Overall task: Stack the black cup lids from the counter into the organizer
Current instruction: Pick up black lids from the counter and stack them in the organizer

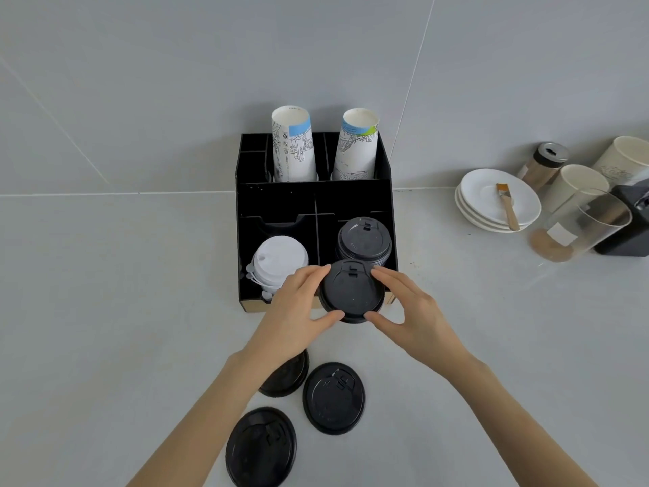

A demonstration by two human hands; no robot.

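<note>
A black cup lid (352, 291) hangs just in front of the black organizer (277, 202), pinched between my left hand (298, 311) and my right hand (411, 311). Both hands grip its rim from opposite sides. In the organizer's front right compartment sits a stack of black lids (364, 242). Three more black lids lie on the counter near me: one in the middle (333, 398), one at the front (261, 448), and one partly hidden under my left forearm (289, 376).
White lids (279, 260) fill the organizer's front left compartment, and two stacks of paper cups (293, 145) stand at its back. At the right are white saucers (500, 198) with a brush, jars, and a clear glass (579, 224). The wall rises right behind.
</note>
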